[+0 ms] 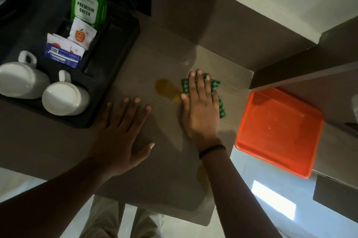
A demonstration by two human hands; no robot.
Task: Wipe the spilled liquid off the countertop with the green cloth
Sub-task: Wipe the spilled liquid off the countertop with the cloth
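Single head-worn wide-angle view, looking steeply down, almost straight down, at a countertop [155, 57] from close above. Frame looks rotated: counter edges run diagonally, walls bend at upper right from lens distortion. Both forearms enter from the bottom edge, left hand [124, 133] centre-left, right hand [201, 110] centre. Black tray [116, 48] fills upper left, orange tray [279, 131] sits right of centre. Floor and the wearer's trousers [108, 216] show along the bottom. No second view to overlap with.
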